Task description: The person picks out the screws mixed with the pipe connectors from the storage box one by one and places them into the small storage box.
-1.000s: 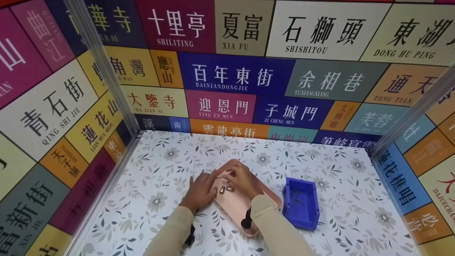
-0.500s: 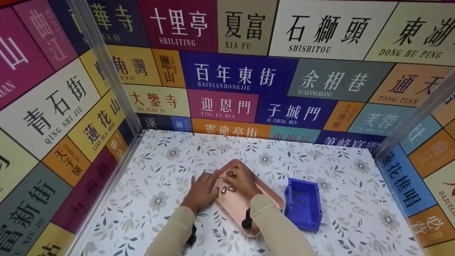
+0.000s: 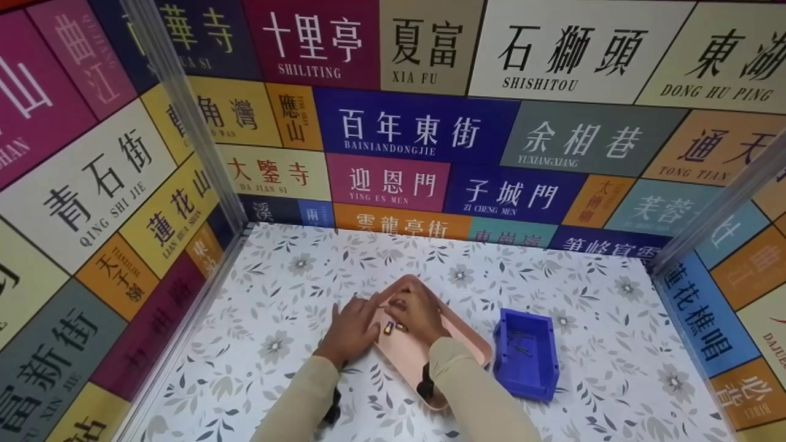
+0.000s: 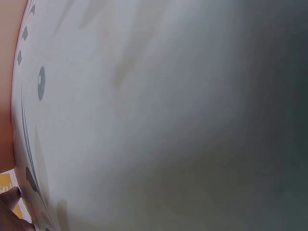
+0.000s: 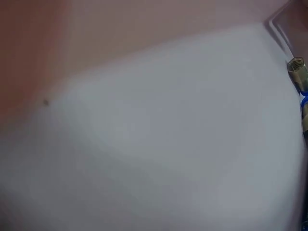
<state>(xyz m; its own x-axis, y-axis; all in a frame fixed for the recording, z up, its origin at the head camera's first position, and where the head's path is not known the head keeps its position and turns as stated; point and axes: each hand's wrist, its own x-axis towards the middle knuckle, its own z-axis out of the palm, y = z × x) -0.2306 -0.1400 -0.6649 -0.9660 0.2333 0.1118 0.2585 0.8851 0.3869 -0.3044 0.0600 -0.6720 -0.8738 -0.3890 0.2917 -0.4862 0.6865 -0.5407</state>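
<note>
The right hand (image 3: 417, 314) is over the far part of a pink tray (image 3: 408, 368), with thumb and fingers bent together. A small brass fitting showed at those fingertips a moment ago; the hand now covers it. Just below lie two small brass fittings, one at the left (image 3: 389, 328) and one at the right (image 3: 401, 327). The right wrist view catches a threaded brass fitting (image 5: 297, 72) with a blue band at its edge. The left hand (image 3: 350, 328) rests at the tray's left rim, fingers extended. In the left wrist view only fingers (image 4: 10, 207) show at the corner.
A blue bin (image 3: 525, 356) with several thin dark metal pieces (image 3: 522, 345) in it stands right of the tray. The flower-patterned table (image 3: 276, 294) is bounded by printed walls (image 3: 417, 132) at the back and both sides.
The right hand's fingers have turned lower over the tray, and the brass fitting seen at their tips is now hidden. The left hand stays at the rim. The view has shifted slightly.
</note>
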